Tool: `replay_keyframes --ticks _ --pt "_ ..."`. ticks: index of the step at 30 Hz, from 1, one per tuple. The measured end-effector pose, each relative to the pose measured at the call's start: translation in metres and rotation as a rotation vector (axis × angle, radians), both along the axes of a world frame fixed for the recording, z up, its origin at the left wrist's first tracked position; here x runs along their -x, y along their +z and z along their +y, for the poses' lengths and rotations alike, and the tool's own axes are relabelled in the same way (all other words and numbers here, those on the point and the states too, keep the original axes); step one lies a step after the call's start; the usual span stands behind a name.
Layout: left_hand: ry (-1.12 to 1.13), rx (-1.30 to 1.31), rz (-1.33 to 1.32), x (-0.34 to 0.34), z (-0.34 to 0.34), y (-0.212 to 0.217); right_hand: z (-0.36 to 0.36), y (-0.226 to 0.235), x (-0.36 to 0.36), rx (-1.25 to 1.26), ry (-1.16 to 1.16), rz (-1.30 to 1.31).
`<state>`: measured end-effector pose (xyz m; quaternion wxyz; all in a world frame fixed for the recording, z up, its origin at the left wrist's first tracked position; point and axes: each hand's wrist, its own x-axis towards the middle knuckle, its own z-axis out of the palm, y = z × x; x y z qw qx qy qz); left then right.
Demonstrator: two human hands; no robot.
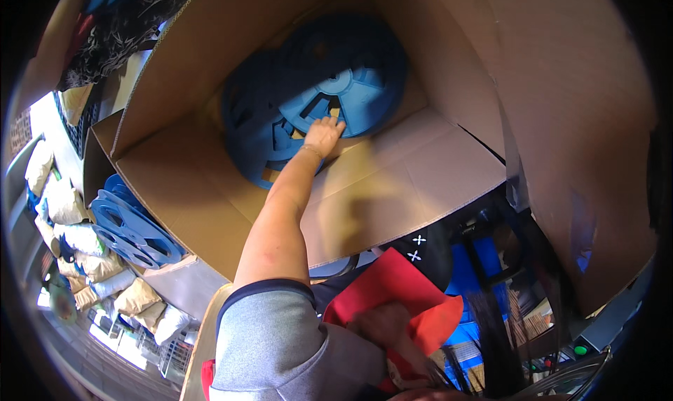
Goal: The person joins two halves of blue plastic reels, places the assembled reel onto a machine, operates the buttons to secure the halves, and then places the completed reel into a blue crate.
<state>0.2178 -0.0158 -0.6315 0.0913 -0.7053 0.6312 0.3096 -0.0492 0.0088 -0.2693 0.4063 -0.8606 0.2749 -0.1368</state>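
Note:
Deep in a large open cardboard box (189,170) lie several blue plastic reels (357,96), flat and overlapping, with cut-out openings and partly in shadow. My left arm stretches into the box. The fingers of my left hand (324,134) curl over the rim of the upper reel, beside one of its openings. Down by my body, my right hand (382,324) rests against a red cloth (382,282) that looks like an apron. Shadow and the cloth hide its fingers, so its grip does not show.
Left of the box, more blue reels (130,222) lean together on a ledge. Beyond them are several white and tan bags (98,240). A tall cardboard flap (575,120) rises on the right. Control buttons (580,350) sit at the lower right.

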Motion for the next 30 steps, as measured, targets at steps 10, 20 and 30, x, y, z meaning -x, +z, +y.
replay_keyframes --ticks 10,20,30 --pt "0.179 -0.049 -0.254 0.046 -0.045 -0.031 -0.025 0.017 -0.017 0.074 0.022 0.064" --pt "0.472 0.292 0.297 0.019 -0.047 0.13 -0.018 0.015 -0.043 0.14 -0.217 -0.024" --pt "0.315 0.79 0.457 0.077 0.052 0.391 0.002 0.037 -0.046 -0.52 -0.729 -0.474"
